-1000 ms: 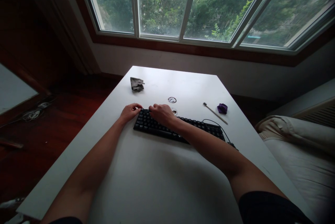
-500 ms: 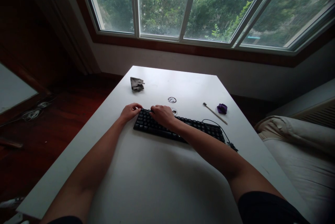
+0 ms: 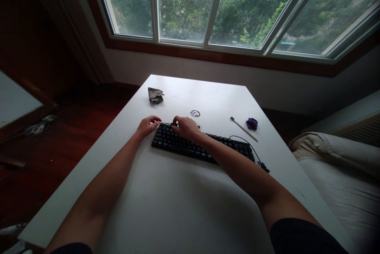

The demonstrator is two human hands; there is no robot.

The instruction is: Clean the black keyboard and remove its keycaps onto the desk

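Observation:
A black keyboard (image 3: 184,146) lies on the white table, tilted slightly away to the left, its black cable (image 3: 257,158) coiled by the right end. My left hand (image 3: 147,126) has its fingers curled against the far left corner of the keyboard. Over the left part of the keys, near the back edge, my right hand (image 3: 187,128) pinches a small black piece (image 3: 174,126). What kind of piece it is, I cannot make out. The hand and forearm cover part of the keys.
A crumpled grey cloth (image 3: 156,95) rests at the back left of the table (image 3: 178,206). To the right lie a thin stick-like brush (image 3: 243,128) and a crumpled purple cloth (image 3: 251,124). A round cable hole cover (image 3: 195,114) sits behind the keyboard. Beyond is a window (image 3: 184,4).
My right hand has lifted a little and shifted slightly right, and more of the small black piece now shows at its fingertips. The left hand and keyboard stay put.

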